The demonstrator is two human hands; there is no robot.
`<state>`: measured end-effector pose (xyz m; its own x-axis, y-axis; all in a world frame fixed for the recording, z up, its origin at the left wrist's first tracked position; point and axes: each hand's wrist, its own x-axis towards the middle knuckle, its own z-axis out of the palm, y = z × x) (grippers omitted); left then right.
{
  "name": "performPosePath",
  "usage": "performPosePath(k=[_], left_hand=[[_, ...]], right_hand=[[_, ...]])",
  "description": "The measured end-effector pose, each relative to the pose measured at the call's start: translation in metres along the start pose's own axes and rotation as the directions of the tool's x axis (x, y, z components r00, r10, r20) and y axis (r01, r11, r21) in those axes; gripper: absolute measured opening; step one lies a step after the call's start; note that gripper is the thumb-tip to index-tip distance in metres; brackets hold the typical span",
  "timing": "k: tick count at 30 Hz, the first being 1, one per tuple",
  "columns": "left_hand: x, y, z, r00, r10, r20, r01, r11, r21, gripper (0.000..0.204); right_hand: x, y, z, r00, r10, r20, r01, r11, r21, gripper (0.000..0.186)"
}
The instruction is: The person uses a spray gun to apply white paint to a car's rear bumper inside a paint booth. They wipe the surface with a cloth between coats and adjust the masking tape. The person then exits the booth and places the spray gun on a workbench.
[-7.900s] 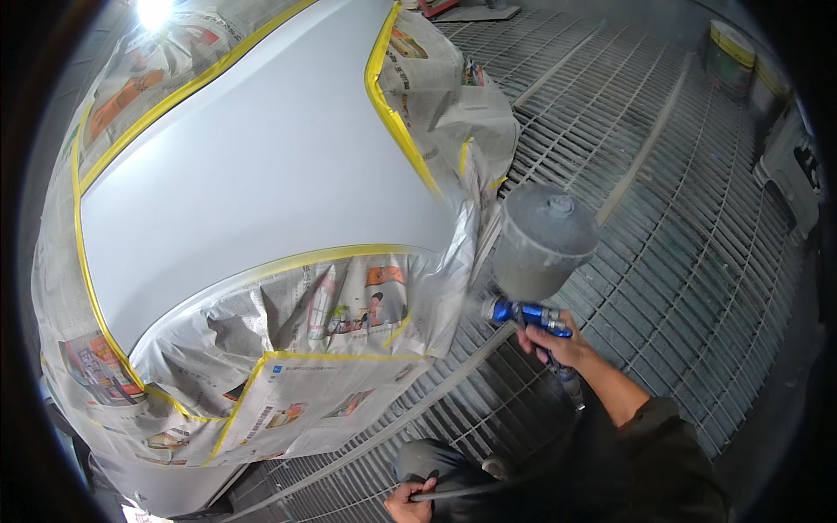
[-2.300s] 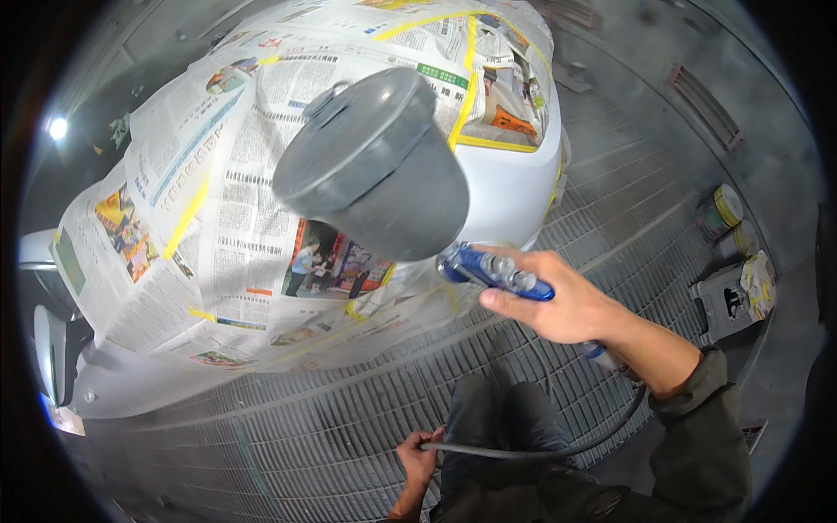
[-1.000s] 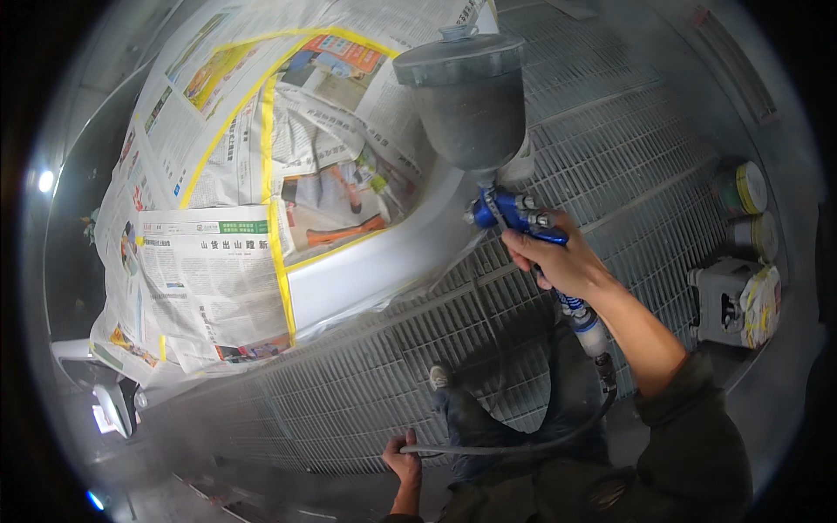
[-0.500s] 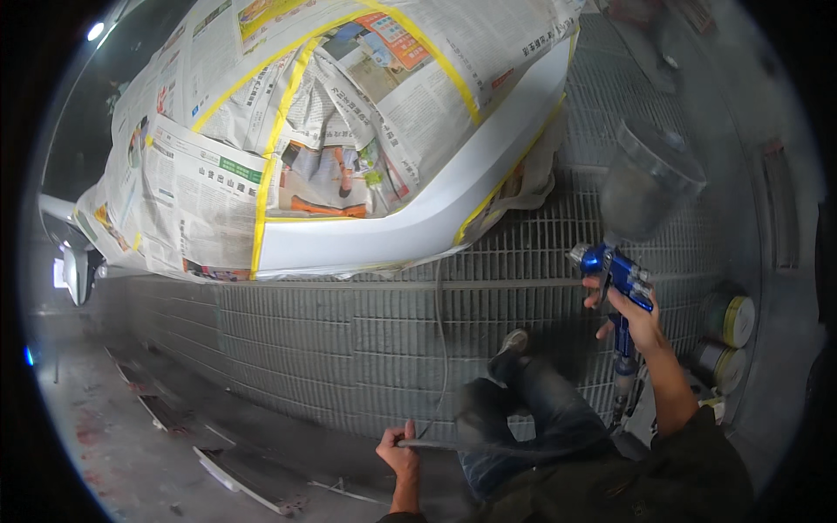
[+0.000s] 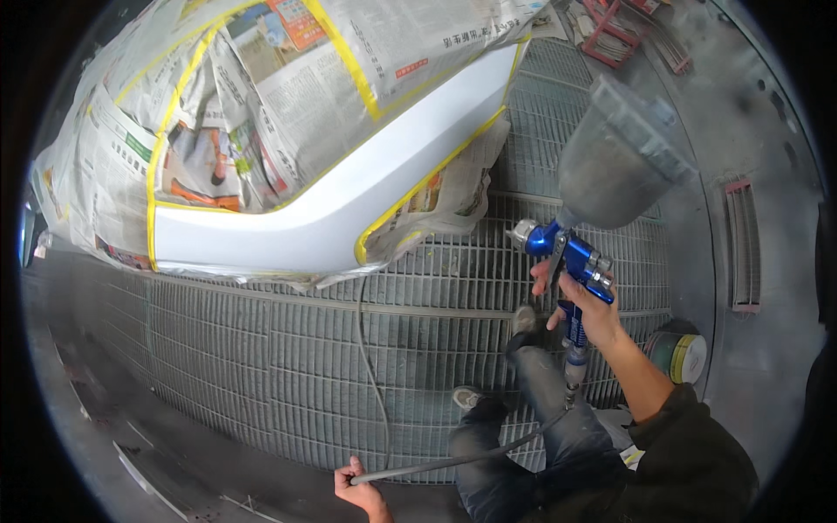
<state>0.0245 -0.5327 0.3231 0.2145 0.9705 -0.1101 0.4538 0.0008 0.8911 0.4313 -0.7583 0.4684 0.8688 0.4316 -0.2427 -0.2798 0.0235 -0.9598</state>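
My right hand (image 5: 588,305) is closed round the handle of a blue spray gun (image 5: 571,261), its nozzle pointing left. A large translucent paint cup (image 5: 615,161) sits tilted on top of the gun. From the gun's lower end a grey air hose (image 5: 453,465) runs across my legs to my left hand (image 5: 359,490), which grips it at the lower middle. Left of the nozzle, and apart from it, is a white car bumper (image 5: 349,183), bordered by yellow tape (image 5: 166,139) and newspaper sheets (image 5: 296,105) that cover the car body.
Metal floor grating (image 5: 323,349) lies under my feet. The hose trails over it toward the bumper. Paint cans (image 5: 684,353) stand at the right, near a wall-side heater-like panel (image 5: 743,244). A red rack (image 5: 610,35) is at the far right, and loose trim strips (image 5: 148,479) lie lower left.
The view has swung, so the bumper shifts left. The spray gun in my right hand appears further left and closer to the bumper's right end. Both hands keep their holds.
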Motion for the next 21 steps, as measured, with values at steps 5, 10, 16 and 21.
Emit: performPosePath(k=[5,10,16,21], left_hand=[[-0.032,-0.044,0.003,0.995,0.048,-0.092,-0.044,0.998,0.037,0.040],[-0.063,0.011,0.061,0.989,-0.084,-0.123,0.100,0.986,0.131,0.039],[-0.090,-0.004,0.087,0.957,-0.092,-0.276,0.061,0.991,-0.120,0.037],[-0.110,-0.018,0.060,0.905,-0.095,-0.415,0.057,0.993,-0.102,0.038]], right_hand=[[0.043,-0.001,-0.028,0.990,-0.136,0.029,0.138,0.990,-0.044,0.031],[0.080,0.003,-0.078,0.987,-0.134,-0.092,0.127,0.989,-0.070,0.029],[0.096,-0.009,-0.077,0.999,-0.039,0.008,0.040,0.994,-0.100,0.029],[0.100,-0.006,-0.016,0.971,-0.032,0.238,0.065,0.989,-0.131,0.034]])
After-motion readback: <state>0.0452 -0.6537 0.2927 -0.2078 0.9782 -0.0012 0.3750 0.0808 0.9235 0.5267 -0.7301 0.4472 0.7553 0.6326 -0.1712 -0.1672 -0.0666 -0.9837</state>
